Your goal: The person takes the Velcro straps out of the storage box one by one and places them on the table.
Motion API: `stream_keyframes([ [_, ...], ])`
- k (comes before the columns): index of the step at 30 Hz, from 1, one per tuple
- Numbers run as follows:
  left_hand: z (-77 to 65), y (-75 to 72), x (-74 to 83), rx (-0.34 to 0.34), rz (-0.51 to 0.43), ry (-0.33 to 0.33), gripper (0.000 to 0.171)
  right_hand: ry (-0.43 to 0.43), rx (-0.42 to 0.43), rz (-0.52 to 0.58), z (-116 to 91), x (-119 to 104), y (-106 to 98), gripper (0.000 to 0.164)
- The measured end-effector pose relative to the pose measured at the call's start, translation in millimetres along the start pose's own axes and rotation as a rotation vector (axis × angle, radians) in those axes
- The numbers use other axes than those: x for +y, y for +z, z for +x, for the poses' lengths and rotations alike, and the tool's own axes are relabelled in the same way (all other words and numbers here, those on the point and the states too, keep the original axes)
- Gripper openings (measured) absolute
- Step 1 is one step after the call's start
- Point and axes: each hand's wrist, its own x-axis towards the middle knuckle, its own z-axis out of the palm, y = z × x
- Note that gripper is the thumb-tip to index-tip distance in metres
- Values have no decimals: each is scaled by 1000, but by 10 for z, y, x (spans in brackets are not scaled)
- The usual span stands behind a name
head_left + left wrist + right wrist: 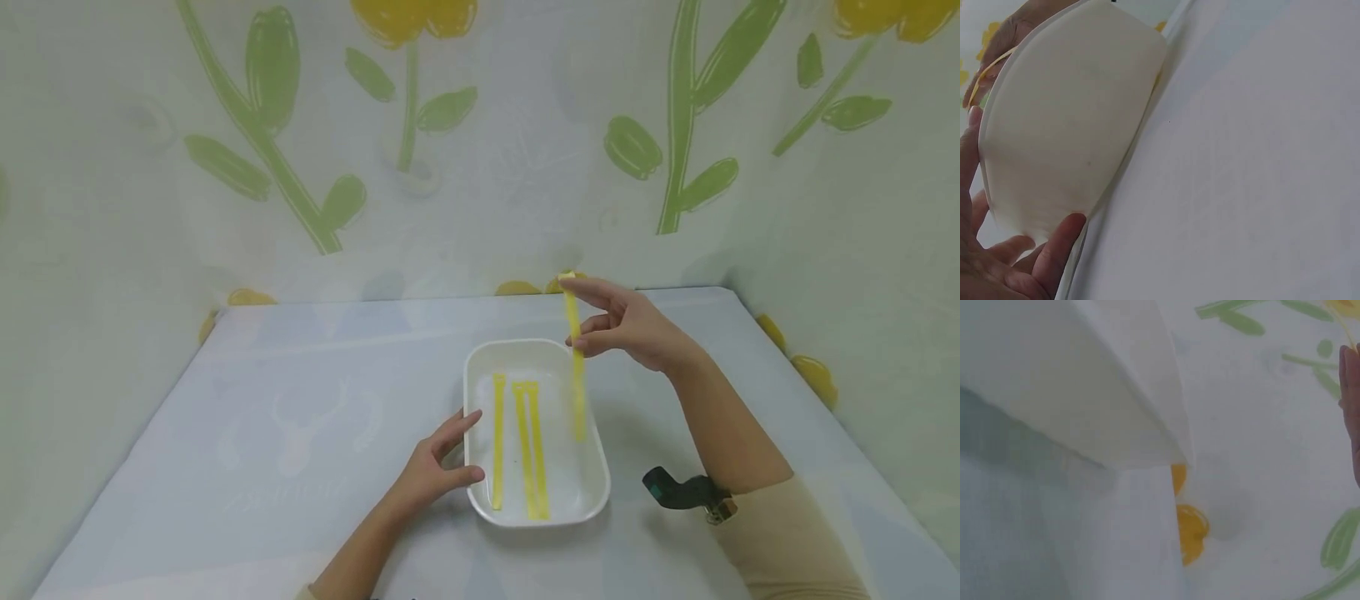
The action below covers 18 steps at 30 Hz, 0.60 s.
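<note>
A white rectangular tray [599, 492] stands on the table, with several yellow cable ties lying lengthwise inside, one tie [498, 442] apart at the left and two side by side. My left hand [433, 467] holds the tray's left side, fingertip and thumb at the rim; the left wrist view shows other fingers [1063, 247] against the outer wall. Above the tray's far right corner, my right hand [626, 321] pinches another yellow cable tie [579, 379], which hangs nearly upright. In the right wrist view only part of the right hand [1350, 406] shows at the edge.
Around the tray lies the pale table surface [225, 433]. A white cloth wall [495, 225] with green stems and yellow flowers rises behind and at both sides. A dark strap-like device [682, 492] is on the right wrist.
</note>
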Motion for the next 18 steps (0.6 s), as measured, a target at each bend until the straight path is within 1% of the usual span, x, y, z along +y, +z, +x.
stream_keyframes([
  [7, -14, 4, -41, 16, -40, 13, 73, 88, 76, -85, -215, 107, -167, 78],
  [12, -17, 2, -54, 18, -59, 14, 73, 140, 90, -141, -340, 186, -232, 79],
  [18, -9, 6, -59, 28, -43, 4, 70, 185, 80, -158, -444, 335, -282, 78],
])
